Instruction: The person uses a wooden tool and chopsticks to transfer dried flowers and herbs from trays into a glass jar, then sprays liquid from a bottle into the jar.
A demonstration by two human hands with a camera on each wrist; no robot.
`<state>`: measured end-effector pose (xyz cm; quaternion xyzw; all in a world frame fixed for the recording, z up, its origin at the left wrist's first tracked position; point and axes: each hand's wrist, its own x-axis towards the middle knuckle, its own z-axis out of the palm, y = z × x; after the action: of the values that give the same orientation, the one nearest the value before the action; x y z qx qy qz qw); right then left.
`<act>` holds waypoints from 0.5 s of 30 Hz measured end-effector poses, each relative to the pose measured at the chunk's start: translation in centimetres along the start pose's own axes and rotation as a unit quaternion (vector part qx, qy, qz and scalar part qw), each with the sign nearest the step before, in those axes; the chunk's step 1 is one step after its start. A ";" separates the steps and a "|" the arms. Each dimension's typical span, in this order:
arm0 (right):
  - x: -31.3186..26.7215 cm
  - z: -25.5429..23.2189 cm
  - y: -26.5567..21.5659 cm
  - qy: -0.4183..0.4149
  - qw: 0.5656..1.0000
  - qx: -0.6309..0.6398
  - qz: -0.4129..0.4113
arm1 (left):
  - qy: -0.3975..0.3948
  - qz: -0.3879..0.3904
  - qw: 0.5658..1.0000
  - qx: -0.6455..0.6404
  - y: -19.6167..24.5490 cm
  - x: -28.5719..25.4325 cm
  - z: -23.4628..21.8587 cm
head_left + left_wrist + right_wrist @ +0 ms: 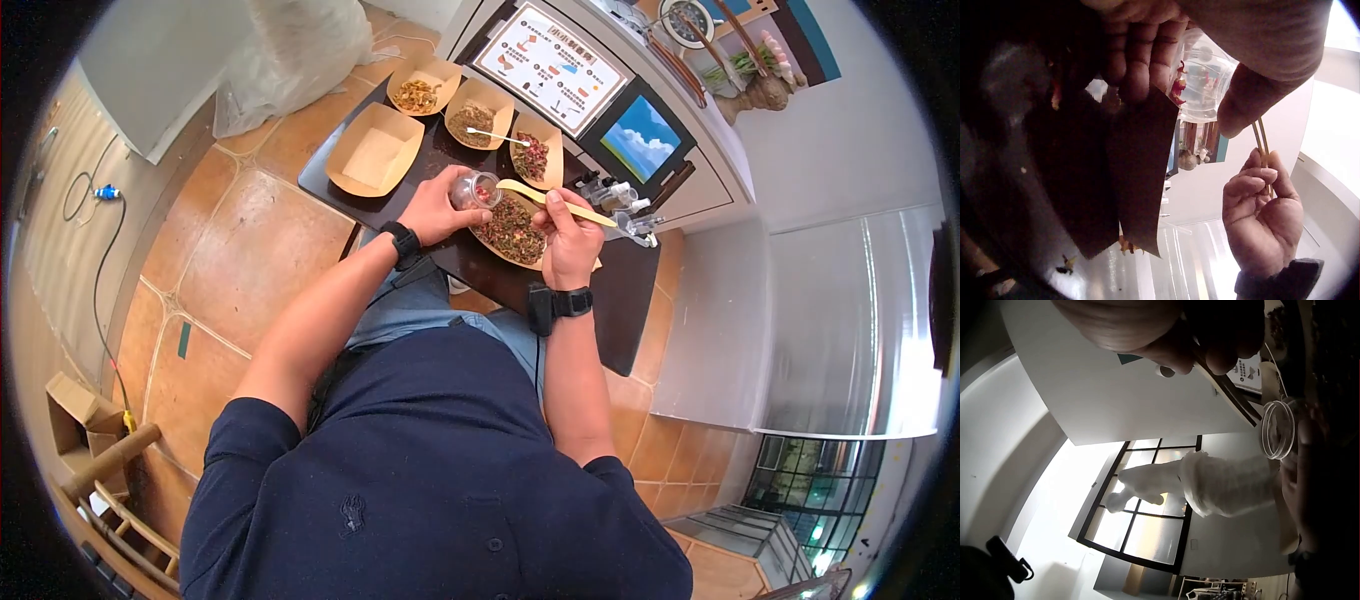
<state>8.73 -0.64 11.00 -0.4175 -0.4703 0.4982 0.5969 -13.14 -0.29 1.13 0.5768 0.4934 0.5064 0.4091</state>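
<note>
In the head view the left hand grips a clear jar tilted, its mouth toward the right hand; reddish petals lie inside. The right hand pinches a pale wooden tool, with its tip beside the jar's mouth. Below the jar is a paper tray of mixed dried flowers. The left wrist view shows the jar between thumb and fingers, and the right hand holding the tool's slim handle. The jar's round rim faces the right wrist camera.
Paper trays hold yellow petals, brown bits with a white stick across, and red buds. A bare-bottomed tray stands left. Small bottles, a screen and a printed sheet lie beyond.
</note>
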 end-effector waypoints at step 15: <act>0.0 -3.0 1.0 0.040 0.993 -0.105 -0.022 | -0.003 -0.003 1.000 0.005 0.8 -0.2 -0.3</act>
<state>11.49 -0.57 9.36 -0.4867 -0.5048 0.4155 0.5794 -13.33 -0.65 1.89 0.5790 0.4962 0.5010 0.4094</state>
